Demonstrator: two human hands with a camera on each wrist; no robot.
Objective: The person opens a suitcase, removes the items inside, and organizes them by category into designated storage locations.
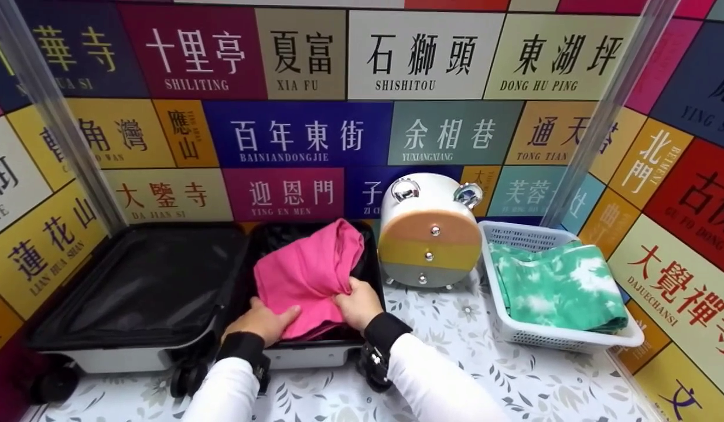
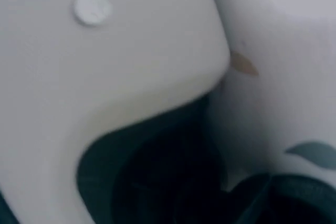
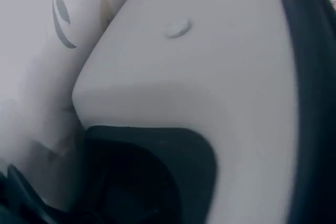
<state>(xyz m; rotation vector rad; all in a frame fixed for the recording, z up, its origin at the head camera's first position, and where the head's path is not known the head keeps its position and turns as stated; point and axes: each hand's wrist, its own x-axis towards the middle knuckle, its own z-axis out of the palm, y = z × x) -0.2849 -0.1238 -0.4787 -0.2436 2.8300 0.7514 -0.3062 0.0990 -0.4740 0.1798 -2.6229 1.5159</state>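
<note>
One pink cloth (image 1: 306, 269) lay in R half of suitcase (image 1: 309, 357), R hand (image 1: 360, 305) pinching it nr R edge, L hand (image 1: 259, 322), thumb out, at nr-L corner, grip I couldn't tell remotely.

Both arms (image 1: 224, 391) reach forward, right hand (image 1: 359, 303) pinching, left hand (image 1: 259, 323) thumb outstretched, fingers perhaps curled, mostly hidden.

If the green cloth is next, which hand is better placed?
Likely the right hand: it is nearer the white basket holding the green cloth, though it grips the pink cloth. The left hand is farther off.
</note>
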